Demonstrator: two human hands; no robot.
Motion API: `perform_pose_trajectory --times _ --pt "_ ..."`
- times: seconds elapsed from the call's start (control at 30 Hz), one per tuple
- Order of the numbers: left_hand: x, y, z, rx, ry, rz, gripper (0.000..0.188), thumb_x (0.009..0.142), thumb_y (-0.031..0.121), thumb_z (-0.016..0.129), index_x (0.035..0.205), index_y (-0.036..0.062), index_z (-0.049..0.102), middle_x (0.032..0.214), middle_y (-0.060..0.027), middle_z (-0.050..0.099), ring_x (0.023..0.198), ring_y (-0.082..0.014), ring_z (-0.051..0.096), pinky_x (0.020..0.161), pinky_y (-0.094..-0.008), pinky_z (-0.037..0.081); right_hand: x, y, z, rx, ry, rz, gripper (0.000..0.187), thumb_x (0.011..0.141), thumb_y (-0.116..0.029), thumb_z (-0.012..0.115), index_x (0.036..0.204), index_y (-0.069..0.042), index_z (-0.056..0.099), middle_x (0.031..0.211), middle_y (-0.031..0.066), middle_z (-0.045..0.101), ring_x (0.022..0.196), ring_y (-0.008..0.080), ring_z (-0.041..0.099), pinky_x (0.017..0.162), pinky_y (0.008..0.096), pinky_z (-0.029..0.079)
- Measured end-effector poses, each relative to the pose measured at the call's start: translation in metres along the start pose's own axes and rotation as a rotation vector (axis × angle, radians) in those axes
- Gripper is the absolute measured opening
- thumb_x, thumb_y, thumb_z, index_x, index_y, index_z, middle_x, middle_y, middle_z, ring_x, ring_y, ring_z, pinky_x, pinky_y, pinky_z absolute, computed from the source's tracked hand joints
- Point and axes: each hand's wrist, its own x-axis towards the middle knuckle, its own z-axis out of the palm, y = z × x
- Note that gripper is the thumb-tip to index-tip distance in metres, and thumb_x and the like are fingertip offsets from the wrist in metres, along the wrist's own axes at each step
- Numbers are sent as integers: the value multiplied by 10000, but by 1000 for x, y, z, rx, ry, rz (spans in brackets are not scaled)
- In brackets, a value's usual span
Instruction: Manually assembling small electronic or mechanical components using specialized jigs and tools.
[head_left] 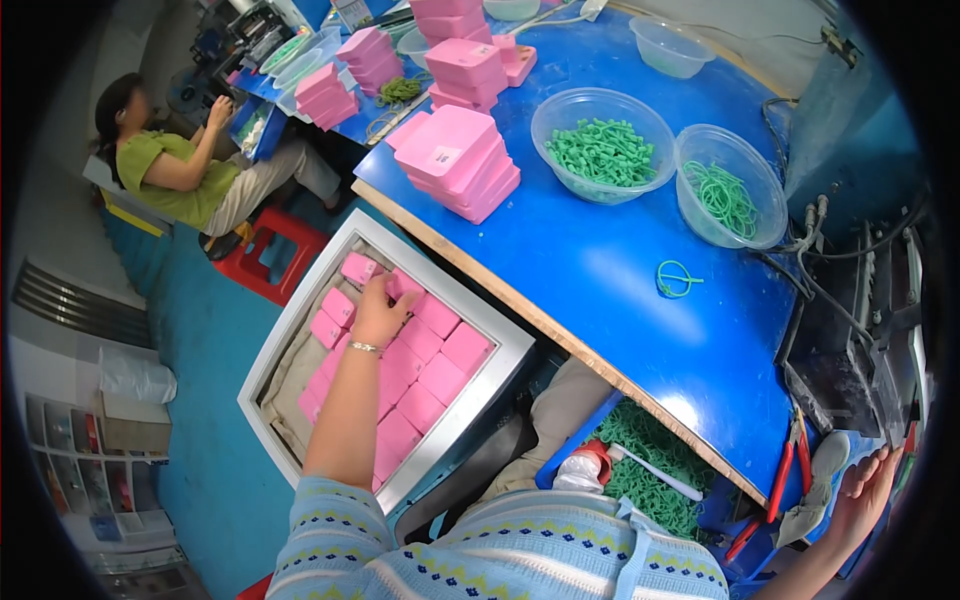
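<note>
Where smooth pink boxes [442, 379] fill a pale-rimmed tray [512, 342], the left hand [382, 318] half-curls over one; whether it grips, I cannot tell. The right hand [862, 498] bends loosely, its hold unclear.

A small pale label [443, 157] with dark print is borne by the top piece [468, 132] of the front pink stack [485, 190] on the blue table [540, 270], and a similar mark [478, 50] is seen on the pink stack behind it [472, 88]. Faint marks are also shown by some pink blocks [338, 306] in the white-rimmed tray [510, 347]. None can be read.
</note>
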Motion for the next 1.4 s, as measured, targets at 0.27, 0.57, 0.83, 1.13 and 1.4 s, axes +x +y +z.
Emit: perform_pose_trajectory --times 0.27,0.57,0.83,1.13,1.4 --pt "2 -11 -50 296 -213 -29 476 756 305 674 1073 -28 552 1104 -211 558 1003 -322 549 854 -373 447 1 4 9 -17 142 -24 269 983 -289 373 930 -68 516 630 -13 509 410 30 323 389 171 257" --pt "-20 -3 -61 855 -292 113 698 517 379 821 1008 -37 549 1022 -225 573 963 -346 554 845 -399 448 -12 9 31 87 65 113 336 974 -366 357 848 -79 481 579 11 494 383 63 383 350 177 293" --pt "-110 146 -56 -358 -58 296 482 665 27 698 1069 14 437 902 -108 496 858 -205 524 811 -297 433 -64 44 109 240 -715 454 277 767 2 661 985 -8 490 1040 207 563 844 230 628 738 324 513" --pt "-201 307 -8 -481 -429 1190 481 610 151 782 1012 73 529 1128 -160 455 1096 -355 423 937 -421 351 -85 68 148 202 -654 407 552 697 -201 787 1053 -44 395 1045 74 465 1018 146 486 869 332 427" --pt "-215 310 5 -1090 -1440 484 471 656 207 799 986 105 478 1219 -112 394 1162 -198 393 964 -357 346 -79 51 112 -449 -716 79 288 890 -277 530 735 -37 561 773 121 549 766 245 563 650 337 439"
